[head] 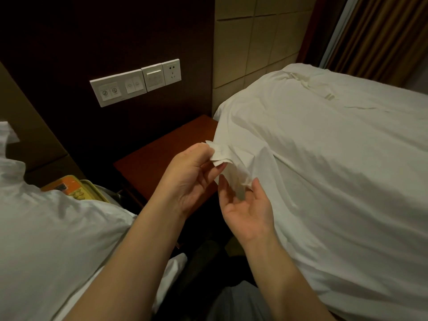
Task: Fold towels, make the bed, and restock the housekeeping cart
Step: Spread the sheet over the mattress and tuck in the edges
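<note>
A white duvet cover [335, 158] lies spread over the bed on the right. My left hand [192, 174] pinches its near-left corner [220, 156] between thumb and fingers and lifts it off the bed's edge. Just below that corner, my right hand [245, 212] is palm up with its fingers straight. Its fingertips touch the hanging fabric. A white tie strip [308, 85] lies on the cover near the headboard.
A brown bedside table [162, 147] stands between the two beds, under a dark wall panel with white switches and a socket [136, 82]. A second bed with white linen [58, 239] is at left, an orange and yellow item [76, 188] behind it. Brown curtains [382, 35] hang at the far right.
</note>
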The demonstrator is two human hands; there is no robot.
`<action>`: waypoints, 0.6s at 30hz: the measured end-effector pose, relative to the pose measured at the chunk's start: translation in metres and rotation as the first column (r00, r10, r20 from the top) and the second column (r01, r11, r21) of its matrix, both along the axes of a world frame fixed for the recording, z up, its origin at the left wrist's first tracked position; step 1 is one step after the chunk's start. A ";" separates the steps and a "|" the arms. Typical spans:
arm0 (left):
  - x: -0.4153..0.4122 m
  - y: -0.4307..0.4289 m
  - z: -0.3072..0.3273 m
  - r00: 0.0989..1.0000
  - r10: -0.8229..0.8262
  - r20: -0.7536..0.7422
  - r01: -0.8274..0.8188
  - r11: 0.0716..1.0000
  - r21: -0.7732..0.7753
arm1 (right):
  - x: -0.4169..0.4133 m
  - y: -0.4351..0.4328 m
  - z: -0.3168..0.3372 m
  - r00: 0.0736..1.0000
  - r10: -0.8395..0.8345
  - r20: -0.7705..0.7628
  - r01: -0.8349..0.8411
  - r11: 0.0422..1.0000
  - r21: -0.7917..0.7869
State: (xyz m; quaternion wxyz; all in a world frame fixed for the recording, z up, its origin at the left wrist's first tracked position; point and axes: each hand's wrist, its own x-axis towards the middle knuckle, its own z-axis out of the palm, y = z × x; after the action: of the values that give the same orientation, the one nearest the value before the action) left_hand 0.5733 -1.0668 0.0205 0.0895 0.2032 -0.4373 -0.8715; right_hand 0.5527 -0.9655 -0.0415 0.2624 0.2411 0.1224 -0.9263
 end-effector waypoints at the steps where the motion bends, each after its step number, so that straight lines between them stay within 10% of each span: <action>1: 0.000 0.001 0.001 1.000 -0.002 0.002 0.002 1.000 0.003 | -0.002 0.002 0.000 1.000 -0.018 0.010 0.018 1.000 -0.005; 7: 0.005 -0.002 0.001 1.000 0.005 0.013 -0.005 1.000 0.007 | -0.021 0.015 -0.011 0.985 -0.146 0.096 0.144 0.989 0.026; 12: 0.009 -0.001 -0.002 0.999 -0.047 0.028 0.044 0.996 0.075 | -0.012 0.001 -0.032 0.984 0.128 0.120 -0.148 0.973 0.177; 18: 0.012 -0.003 -0.003 0.996 -0.054 0.067 0.049 0.996 0.075 | -0.005 -0.007 -0.033 0.994 0.108 0.020 -0.108 0.994 0.021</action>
State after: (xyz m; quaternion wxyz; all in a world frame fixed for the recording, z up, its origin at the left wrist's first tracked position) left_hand 0.5854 -1.0703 0.0176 0.0440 0.2251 -0.4129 -0.8814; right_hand 0.5478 -0.9720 -0.0740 0.3106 0.2456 0.1432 -0.9070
